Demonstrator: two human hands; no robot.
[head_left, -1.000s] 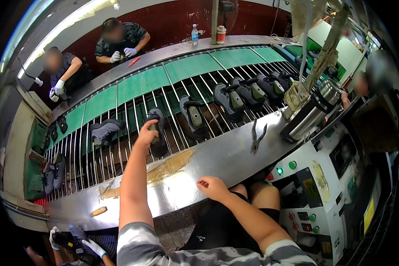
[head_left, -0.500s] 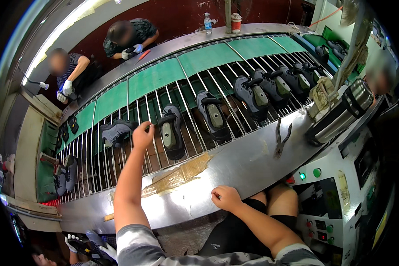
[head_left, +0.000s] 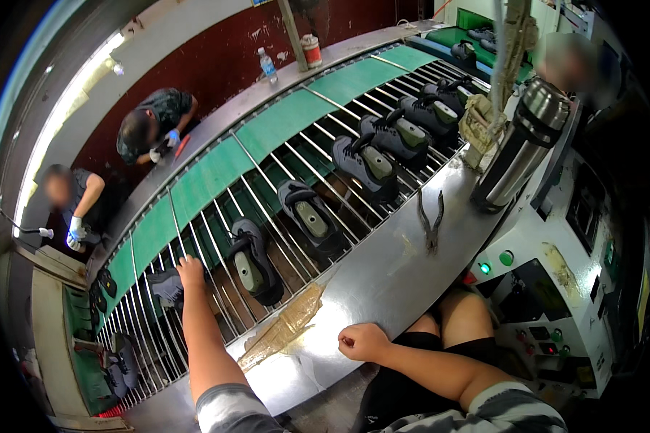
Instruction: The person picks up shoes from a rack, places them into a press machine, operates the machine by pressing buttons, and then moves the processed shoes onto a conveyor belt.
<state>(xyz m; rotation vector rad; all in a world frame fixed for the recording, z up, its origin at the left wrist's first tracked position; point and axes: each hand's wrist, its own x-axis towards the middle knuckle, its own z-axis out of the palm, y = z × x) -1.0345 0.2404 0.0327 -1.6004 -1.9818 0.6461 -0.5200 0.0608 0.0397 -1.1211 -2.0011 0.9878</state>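
Note:
My left hand (head_left: 190, 271) reaches over the rack of metal bars, its fingers bent down on a grey shoe (head_left: 167, 286) that lies sideways across the bars. The hand covers the shoe's near right end, and the fingertips are partly hidden. Just to the right, a grey and black shoe (head_left: 256, 263) with a pale green last inside sits upright on the bars, apart from the hand. My right hand (head_left: 363, 342) is curled into a fist on the metal ledge (head_left: 383, 289), with nothing visible in it.
More lasted shoes (head_left: 312, 216) line the rack to the right. Pliers (head_left: 431, 224) and a steel thermos (head_left: 520, 148) stand along the ledge, beside a control panel (head_left: 527, 303). Two gloved co-workers (head_left: 152, 130) work across the rack. A bottle (head_left: 267, 66) stands at the back.
My left hand has moved from beside the sideways shoe onto it. My right hand stays curled on the ledge. The whole view has turned and shifted.

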